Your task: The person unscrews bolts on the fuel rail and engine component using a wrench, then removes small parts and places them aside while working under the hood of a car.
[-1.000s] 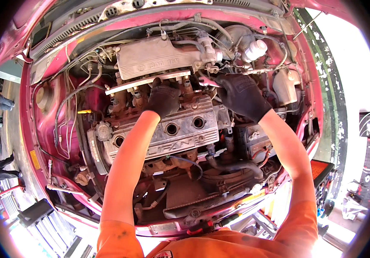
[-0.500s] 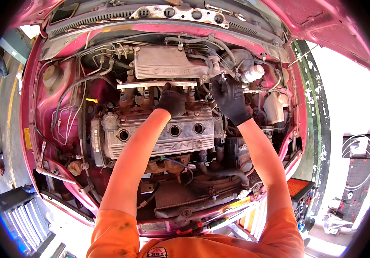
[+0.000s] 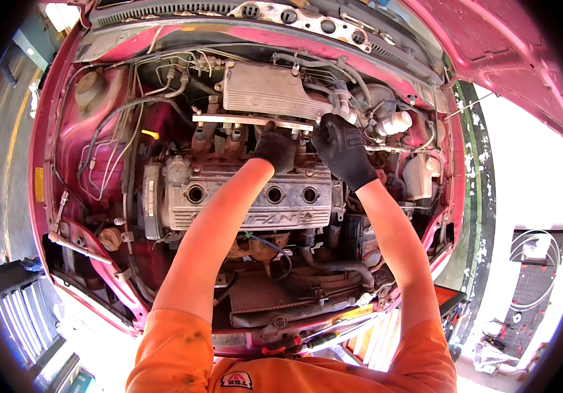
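My left hand point(image 3: 276, 149), in a black glove, reaches over the valve cover point(image 3: 248, 196) with its thumb up against the pale metal fuel rail point(image 3: 242, 120). Its other fingers are hidden below, among the intake parts. My right hand point(image 3: 343, 147), also black-gloved, is closed at the rail's right end, fingers curled in; what they grip is hidden. Behind the rail sits the ribbed intake plenum point(image 3: 265, 88). Round dark holes point(image 3: 275, 194) show in the valve cover, and an oil filler cap point(image 3: 177, 168) stands at its left end.
A flat gasket with round holes point(image 3: 328, 26) lies on the cowl at the back. A ratchet point(image 3: 78, 246) rests on the left front edge. Pliers with red handles point(image 3: 281, 347) lie at the front edge. The raised bonnet point(image 3: 484, 59) hangs at upper right.
My right hand has come left and slightly down, from the hoses beside the plenum to the rail's right end. My left hand stays at the rail. The whole view has shifted a little.
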Demonstrator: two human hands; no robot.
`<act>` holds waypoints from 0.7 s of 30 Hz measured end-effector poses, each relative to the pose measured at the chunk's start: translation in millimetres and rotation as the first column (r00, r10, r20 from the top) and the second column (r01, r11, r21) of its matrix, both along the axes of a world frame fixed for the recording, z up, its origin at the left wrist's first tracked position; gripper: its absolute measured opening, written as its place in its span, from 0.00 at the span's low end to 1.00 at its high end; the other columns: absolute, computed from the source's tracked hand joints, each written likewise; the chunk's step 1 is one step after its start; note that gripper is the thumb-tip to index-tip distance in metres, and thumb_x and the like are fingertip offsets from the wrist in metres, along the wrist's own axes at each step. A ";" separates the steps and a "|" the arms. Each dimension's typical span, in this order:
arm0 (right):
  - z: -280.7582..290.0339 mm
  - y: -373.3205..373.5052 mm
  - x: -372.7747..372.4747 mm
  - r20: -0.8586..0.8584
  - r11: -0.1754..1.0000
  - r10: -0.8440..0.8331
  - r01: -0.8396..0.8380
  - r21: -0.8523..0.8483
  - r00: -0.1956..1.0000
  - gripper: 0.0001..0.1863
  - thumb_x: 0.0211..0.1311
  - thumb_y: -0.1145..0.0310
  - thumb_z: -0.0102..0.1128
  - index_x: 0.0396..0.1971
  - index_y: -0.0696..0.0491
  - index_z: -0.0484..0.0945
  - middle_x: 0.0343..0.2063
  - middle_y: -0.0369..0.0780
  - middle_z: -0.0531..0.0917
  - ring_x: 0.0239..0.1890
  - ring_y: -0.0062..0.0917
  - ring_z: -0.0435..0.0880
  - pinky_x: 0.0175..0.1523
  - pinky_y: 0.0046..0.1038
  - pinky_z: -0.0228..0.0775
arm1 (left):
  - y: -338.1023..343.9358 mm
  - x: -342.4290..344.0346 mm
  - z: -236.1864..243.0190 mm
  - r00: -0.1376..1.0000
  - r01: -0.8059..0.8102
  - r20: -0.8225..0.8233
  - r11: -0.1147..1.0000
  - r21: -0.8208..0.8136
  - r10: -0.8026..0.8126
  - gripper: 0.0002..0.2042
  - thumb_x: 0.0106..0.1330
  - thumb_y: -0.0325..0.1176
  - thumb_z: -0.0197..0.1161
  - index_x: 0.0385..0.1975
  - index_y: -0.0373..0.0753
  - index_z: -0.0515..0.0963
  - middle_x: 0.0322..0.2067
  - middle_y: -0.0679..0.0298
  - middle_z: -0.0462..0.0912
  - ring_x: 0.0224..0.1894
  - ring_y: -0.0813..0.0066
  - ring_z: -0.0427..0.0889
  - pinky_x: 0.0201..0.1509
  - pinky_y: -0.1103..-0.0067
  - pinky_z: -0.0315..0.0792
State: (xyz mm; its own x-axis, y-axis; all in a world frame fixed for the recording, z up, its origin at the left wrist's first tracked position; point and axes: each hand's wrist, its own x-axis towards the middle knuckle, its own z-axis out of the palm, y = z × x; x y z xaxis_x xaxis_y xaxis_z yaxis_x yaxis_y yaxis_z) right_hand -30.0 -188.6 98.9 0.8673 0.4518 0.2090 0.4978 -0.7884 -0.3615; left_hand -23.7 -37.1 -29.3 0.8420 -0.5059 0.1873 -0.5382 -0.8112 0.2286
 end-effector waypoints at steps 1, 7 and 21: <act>-2.2 -2.6 -0.8 0.102 0.990 0.062 -0.048 -0.130 0.993 0.15 0.50 0.72 0.59 0.41 0.51 0.74 0.42 0.46 0.75 0.41 0.39 0.75 0.39 0.35 0.70 | 0.0 0.1 -0.2 1.000 0.005 0.004 1.000 -0.029 -0.005 0.08 0.47 0.38 0.59 0.22 0.43 0.81 0.23 0.57 0.82 0.35 0.59 0.80 0.60 0.51 0.53; -8.1 -43.5 0.4 0.596 0.709 0.436 0.151 -0.689 0.674 0.07 0.53 0.72 0.53 0.34 0.51 0.72 0.30 0.39 0.75 0.26 0.29 0.76 0.28 0.33 0.68 | -3.4 2.0 3.1 0.997 0.003 -0.082 0.994 0.108 0.006 0.08 0.49 0.37 0.57 0.22 0.43 0.81 0.20 0.58 0.81 0.35 0.58 0.80 0.60 0.48 0.52; 27.2 -51.9 -20.4 0.322 0.859 0.352 -0.167 -0.483 0.879 0.04 0.51 0.68 0.60 0.28 0.46 0.77 0.37 0.34 0.76 0.39 0.29 0.75 0.41 0.32 0.69 | -38.6 -20.5 30.1 0.988 0.036 -0.115 0.864 -0.502 -0.108 0.18 0.61 0.45 0.53 0.40 0.36 0.74 0.32 0.50 0.81 0.38 0.53 0.80 0.50 0.62 0.69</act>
